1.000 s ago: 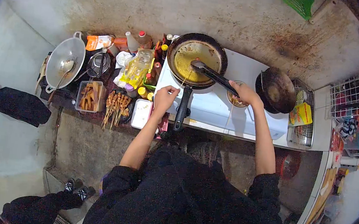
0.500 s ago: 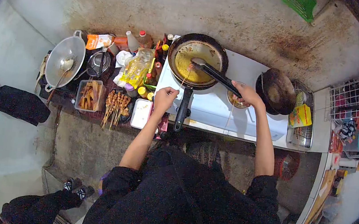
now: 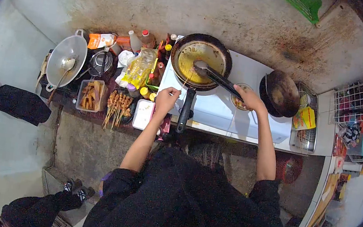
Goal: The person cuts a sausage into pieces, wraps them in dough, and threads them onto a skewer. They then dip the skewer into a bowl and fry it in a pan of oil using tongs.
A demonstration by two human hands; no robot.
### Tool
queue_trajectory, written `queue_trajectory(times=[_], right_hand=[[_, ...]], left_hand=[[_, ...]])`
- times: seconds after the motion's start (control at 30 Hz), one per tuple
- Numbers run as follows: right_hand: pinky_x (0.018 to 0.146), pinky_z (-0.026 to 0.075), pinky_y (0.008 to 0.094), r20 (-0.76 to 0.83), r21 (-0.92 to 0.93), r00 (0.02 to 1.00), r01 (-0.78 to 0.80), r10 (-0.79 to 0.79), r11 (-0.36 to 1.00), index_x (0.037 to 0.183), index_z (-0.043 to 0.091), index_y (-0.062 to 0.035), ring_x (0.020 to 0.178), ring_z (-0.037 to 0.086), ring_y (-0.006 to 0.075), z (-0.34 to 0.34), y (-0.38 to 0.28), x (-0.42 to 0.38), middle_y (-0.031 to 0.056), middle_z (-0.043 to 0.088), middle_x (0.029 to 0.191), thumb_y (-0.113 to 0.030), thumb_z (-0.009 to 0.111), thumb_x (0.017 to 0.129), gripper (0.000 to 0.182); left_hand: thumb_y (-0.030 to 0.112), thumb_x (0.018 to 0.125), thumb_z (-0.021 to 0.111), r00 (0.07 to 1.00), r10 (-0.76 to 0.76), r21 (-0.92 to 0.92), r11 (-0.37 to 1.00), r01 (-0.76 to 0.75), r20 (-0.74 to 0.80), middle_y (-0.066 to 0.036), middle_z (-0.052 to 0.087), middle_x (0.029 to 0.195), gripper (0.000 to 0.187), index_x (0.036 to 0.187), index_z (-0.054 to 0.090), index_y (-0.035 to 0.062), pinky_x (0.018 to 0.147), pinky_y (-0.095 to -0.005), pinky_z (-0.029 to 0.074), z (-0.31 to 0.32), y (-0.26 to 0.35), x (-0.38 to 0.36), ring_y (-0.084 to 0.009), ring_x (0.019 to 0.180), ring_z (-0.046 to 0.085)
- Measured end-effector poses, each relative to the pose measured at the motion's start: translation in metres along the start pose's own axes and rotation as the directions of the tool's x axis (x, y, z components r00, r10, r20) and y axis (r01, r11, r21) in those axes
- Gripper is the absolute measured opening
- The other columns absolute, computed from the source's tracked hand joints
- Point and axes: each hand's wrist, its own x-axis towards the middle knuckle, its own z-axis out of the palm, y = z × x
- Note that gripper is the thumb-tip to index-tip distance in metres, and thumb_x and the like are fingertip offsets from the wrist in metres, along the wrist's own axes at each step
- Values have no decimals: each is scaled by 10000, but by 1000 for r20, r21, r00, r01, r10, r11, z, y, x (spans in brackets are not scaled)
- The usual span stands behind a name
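A dark frying pan [image 3: 226, 64] with yellow oil in it sits on the white stove top, its black handle [image 3: 185, 109] towards me. My left hand [image 3: 166, 99] pinches the near end of a thin skewer [image 3: 187, 81], whose far end reaches into the pan. My right hand [image 3: 249, 99] is closed round the handle of black tongs [image 3: 222, 79]. The jaws of the tongs are at the skewer's far end, over the oil. They largely hide what is on the skewer there. Beneath my right hand lies a small plate [image 3: 237, 103] with a skewer across its near edge.
Left of the stove lie several meat skewers [image 3: 120, 106], a plastic box [image 3: 91, 95] of brown strips and a white tray [image 3: 143, 114]. Bottles [image 3: 147, 39] and a large wok [image 3: 65, 63] stand behind and beyond. A dark wok [image 3: 281, 94] is at the right. Another person's legs [image 3: 42, 210] show lower left.
The tongs' jaws have shifted slightly right and down over the pan. My left hand keeps its pinch on the skewer, almost still. The whole view has shifted very slightly.
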Motion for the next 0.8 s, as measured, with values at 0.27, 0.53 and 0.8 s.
queue_trajectory(times=[0.27,0.53,0.8], right_hand=[[547,418,377,-61,12,979,-194,195,981,631,571,65,539,554,289,-38,15,-20,174,501,509,-640,353,795,756],[564,420,365,14,86,950,-312,312,946,579,573,55,500,539,270,-35,-13,-17,166,534,523,-698,350,751,805],[661,421,393,51,-21,973,-225,226,974,657,590,60,602,546,288,-36,-14,-12,174,565,593,-708,309,761,824]], left_hand=[[283,759,597,1000,23,-76,997,-22,15,-74,626,629,249,730,658,43,563,-291,437,-7,-8,6,-183,577,597],[286,725,620,1000,4,-26,1000,-4,-23,-93,614,614,261,723,650,27,552,-305,441,-7,2,3,-199,562,592],[287,708,625,997,55,28,998,-54,-55,-110,611,624,269,724,645,19,556,-325,442,-6,1,0,-235,572,595]])
